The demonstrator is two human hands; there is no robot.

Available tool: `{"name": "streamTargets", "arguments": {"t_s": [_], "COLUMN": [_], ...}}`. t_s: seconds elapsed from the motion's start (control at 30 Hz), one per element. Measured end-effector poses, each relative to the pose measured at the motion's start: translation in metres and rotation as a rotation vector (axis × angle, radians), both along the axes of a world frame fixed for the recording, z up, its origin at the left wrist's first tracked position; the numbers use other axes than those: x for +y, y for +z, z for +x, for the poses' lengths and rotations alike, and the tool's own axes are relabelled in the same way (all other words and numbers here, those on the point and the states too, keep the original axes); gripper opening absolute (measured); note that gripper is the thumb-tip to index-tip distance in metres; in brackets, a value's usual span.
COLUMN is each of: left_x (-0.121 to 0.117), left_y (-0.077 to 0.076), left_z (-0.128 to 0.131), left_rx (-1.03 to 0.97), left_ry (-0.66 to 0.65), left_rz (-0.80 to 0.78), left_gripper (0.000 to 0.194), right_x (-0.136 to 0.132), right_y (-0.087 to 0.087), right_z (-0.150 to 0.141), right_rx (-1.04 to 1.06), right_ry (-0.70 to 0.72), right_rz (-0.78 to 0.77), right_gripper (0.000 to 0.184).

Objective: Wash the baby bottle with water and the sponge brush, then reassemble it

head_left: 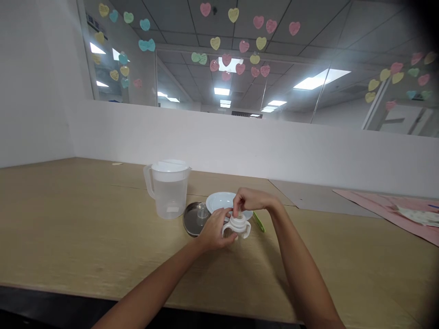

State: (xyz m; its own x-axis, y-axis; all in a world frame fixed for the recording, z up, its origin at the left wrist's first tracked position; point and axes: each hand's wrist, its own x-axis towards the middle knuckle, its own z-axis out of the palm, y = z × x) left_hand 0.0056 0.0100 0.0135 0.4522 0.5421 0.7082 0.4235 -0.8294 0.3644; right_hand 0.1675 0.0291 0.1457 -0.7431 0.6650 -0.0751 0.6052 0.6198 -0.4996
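Bottle (238, 224): white collar (238, 220), two white handles (247, 230).
Left hand (216, 230): clasping bottle.
Right hand (252, 200): at bottle's twelve o'clock; cannot tell grip.
Jug (170, 196), ten o'clock: pale label (172, 209), illegible.

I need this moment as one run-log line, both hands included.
left hand: holds two-handled baby bottle; right hand: at bottle's top; left of bottle: metal tray with clear cap; farther left: lidded pitcher

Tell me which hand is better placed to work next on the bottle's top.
Probably the right hand: it is bent down at the top of the bottle, while the left hand is busy holding the bottle's side.
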Motion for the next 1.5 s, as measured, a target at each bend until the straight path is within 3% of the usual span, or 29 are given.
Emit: {"name": "streamTargets", "arguments": {"t_s": [0.13, 0.33, 0.57, 0.8, 0.97, 1.07, 1.17, 1.37, 1.5], "left_x": [0.002, 0.001, 0.003, 0.005, 0.006, 0.006, 0.005, 0.003, 0.013], "left_y": [-0.002, 0.000, 0.001, 0.001, -0.001, -0.001, 0.000, 0.002, -0.001], "left_z": [-0.001, -0.003, -0.005, -0.005, -0.004, -0.004, -0.003, -0.003, -0.013], "left_rx": [0.002, 0.005, 0.013, 0.008, 0.005, 0.013, 0.023, 0.050, -0.088], "left_ry": [0.022, 0.031, 0.048, 0.066, 0.104, 0.093, 0.076, 0.067, 0.019], "left_rz": [0.011, 0.001, 0.032, -0.014, 0.018, 0.056, 0.077, 0.053, 0.021], "left_gripper": [0.054, 0.056, 0.057, 0.052, 0.049, 0.054, 0.055, 0.050, 0.045], "right_x": [0.000, -0.001, 0.002, -0.003, -0.010, -0.011, -0.013, -0.022, -0.026], "right_y": [0.001, -0.002, -0.007, -0.014, -0.017, -0.020, -0.034, -0.098, -0.122], "right_z": [0.001, 0.002, -0.003, -0.013, -0.030, -0.030, -0.022, -0.010, -0.012], "right_rx": [0.031, -0.013, -0.111, -0.089, -0.247, -0.277, -0.159, 0.303, 0.383], "right_ry": [-0.013, -0.274, -0.322, -0.364, -0.414, -0.373, -0.400, -0.698, -0.660], "right_rz": [-0.027, -0.159, 0.024, -0.046, 0.058, 0.092, 0.163, 0.535, 0.735], "right_gripper": [0.026, 0.015, 0.030, 0.059, 0.031, 0.027, 0.032, 0.043, 0.041]}}
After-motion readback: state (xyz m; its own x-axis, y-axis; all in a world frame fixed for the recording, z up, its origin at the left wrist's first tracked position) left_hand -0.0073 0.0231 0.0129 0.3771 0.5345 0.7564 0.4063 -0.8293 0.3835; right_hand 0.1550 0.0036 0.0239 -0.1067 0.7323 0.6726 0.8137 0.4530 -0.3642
